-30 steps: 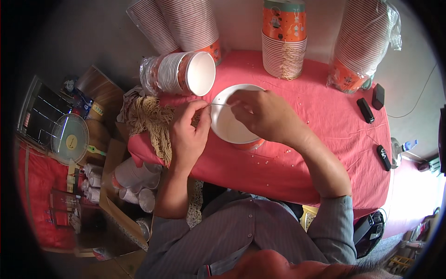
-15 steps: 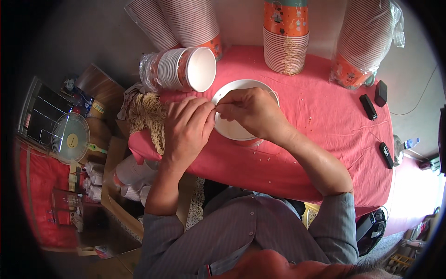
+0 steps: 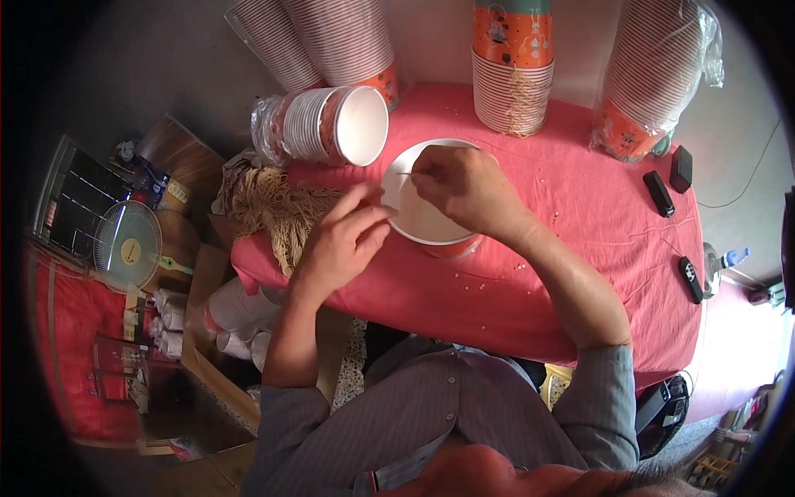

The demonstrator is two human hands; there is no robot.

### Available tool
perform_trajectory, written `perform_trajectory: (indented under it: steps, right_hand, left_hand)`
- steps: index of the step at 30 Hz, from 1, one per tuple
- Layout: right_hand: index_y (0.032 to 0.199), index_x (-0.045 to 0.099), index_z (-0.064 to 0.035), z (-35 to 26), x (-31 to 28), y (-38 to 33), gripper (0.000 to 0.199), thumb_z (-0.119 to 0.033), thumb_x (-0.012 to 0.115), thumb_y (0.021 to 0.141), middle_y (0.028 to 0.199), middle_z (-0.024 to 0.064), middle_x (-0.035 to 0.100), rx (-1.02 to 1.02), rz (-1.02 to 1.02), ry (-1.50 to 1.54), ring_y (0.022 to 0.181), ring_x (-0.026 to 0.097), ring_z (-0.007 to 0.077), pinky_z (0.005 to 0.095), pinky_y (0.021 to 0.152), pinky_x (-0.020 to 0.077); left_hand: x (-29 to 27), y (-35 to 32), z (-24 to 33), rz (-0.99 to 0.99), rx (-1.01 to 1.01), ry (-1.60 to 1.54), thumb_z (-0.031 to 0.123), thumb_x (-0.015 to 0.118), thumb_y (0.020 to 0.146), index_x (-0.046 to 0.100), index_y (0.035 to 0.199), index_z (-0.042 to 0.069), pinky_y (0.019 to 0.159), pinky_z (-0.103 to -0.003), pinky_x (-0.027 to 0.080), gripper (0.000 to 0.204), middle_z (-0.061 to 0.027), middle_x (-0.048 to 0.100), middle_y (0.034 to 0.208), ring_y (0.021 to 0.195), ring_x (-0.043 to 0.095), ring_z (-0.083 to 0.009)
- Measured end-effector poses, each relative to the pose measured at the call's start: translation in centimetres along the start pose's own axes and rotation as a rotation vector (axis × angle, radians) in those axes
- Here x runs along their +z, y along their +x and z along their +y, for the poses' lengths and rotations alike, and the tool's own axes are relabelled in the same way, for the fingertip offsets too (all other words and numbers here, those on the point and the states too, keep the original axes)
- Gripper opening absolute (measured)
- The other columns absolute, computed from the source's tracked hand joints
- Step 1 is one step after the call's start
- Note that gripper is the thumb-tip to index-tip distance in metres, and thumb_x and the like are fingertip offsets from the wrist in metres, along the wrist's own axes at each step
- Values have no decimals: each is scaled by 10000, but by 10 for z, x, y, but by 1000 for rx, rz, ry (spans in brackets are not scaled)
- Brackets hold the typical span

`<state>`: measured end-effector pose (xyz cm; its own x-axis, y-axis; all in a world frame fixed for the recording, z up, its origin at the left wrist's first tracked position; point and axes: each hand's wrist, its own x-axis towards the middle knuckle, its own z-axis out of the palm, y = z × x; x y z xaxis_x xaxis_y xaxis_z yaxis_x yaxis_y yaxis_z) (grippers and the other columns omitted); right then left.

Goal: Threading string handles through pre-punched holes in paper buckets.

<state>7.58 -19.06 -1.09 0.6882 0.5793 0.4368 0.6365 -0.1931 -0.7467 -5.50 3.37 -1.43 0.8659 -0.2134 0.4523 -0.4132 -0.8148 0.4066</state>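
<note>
A paper bucket point(image 3: 400, 217) with a white inside and orange outside stands on the red cloth in front of me. Over its opening, my right hand point(image 3: 460, 184) pinches a thin, dark, needle-like piece point(image 3: 403, 173); any thread on it is too fine to make out. My left hand point(image 3: 346, 238) is at the bucket's left rim, fingers apart, with nothing visible in them. Just beyond that hand, a bundle of beige strings point(image 3: 273, 211) lies on the table's left edge. Small white beads point(image 3: 520, 267) are scattered right of and in front of the bucket.
A wrapped stack of paper buckets point(image 3: 310, 124) lies on its side at the back left. Upright bucket stacks point(image 3: 512, 91) line the wall. Small black devices point(image 3: 658, 194) rest along the right edge. An open cardboard box point(image 3: 217, 377) sits below left.
My hands have come apart. The right one shifted slightly right and away with the thin piece, and the left one drew back a little as its fingers spread.
</note>
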Motion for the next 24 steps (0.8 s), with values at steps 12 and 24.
perform_trajectory:
  steps: [12, 24]
  right_hand:
    - [1064, 794, -26, -1, 0, -1, 189, -155, 752, 933, 959, 157, 814, -49, -87, -31, 879, 805, 291, 411, 831, 631]
    - [1056, 807, -78, 1, -5, -1, 210, -210, 733, 910, 946, 154, 799, -29, -151, -151, 887, 772, 367, 469, 812, 610]
  left_hand:
    - [14, 15, -36, 312, -532, -483, 193, 680, 1097, 733, 1189, -28, 829, -270, 528, 244, -24, 730, 920, 915, 668, -97]
    - [21, 49, -61, -91, -543, -687, 205, 729, 1042, 740, 982, 9, 598, -259, 459, 206, 11, 684, 819, 686, 592, -61]
